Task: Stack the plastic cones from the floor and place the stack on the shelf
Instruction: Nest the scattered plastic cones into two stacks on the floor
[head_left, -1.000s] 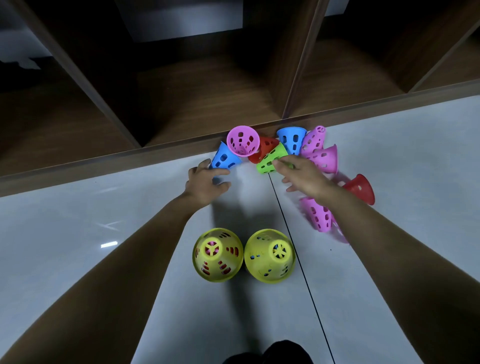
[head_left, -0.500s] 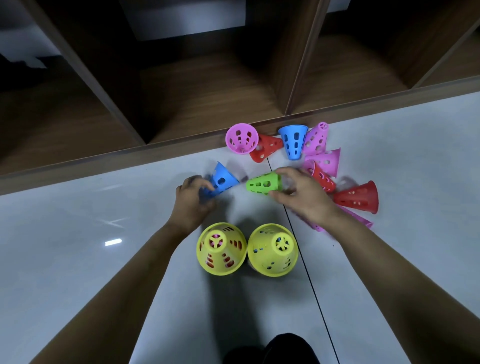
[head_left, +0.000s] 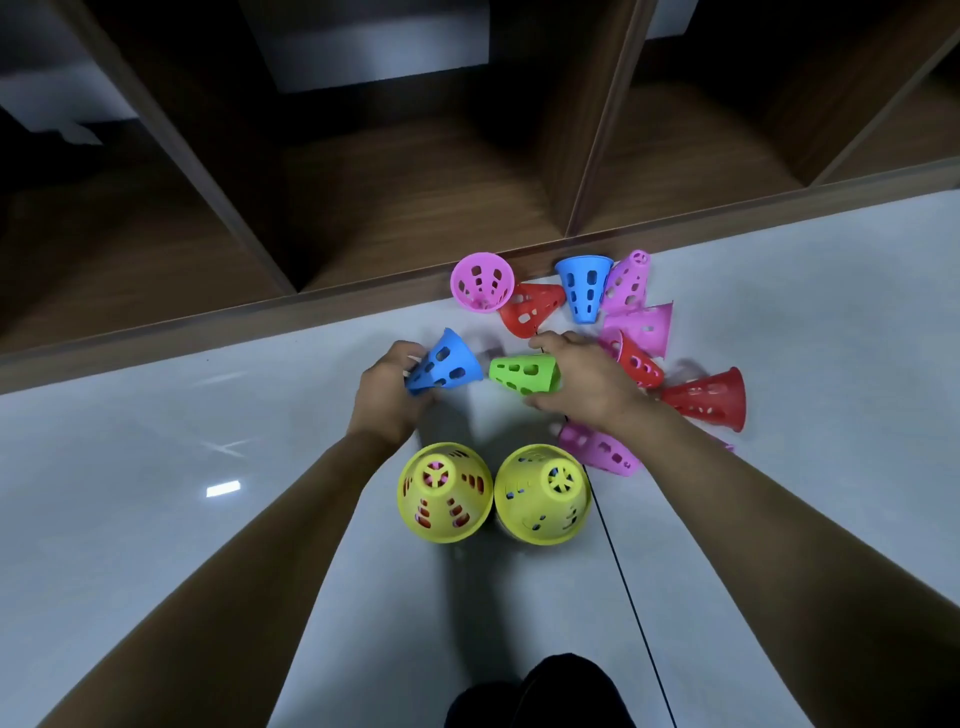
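Glossy floor by shelf: left hand grips blue cone, right hand green cone.

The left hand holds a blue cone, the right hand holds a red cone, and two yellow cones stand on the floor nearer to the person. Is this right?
No: the head view shows the right hand holding a green cone, not red. The left hand does hold a blue cone, and two yellow cones stand on the floor.
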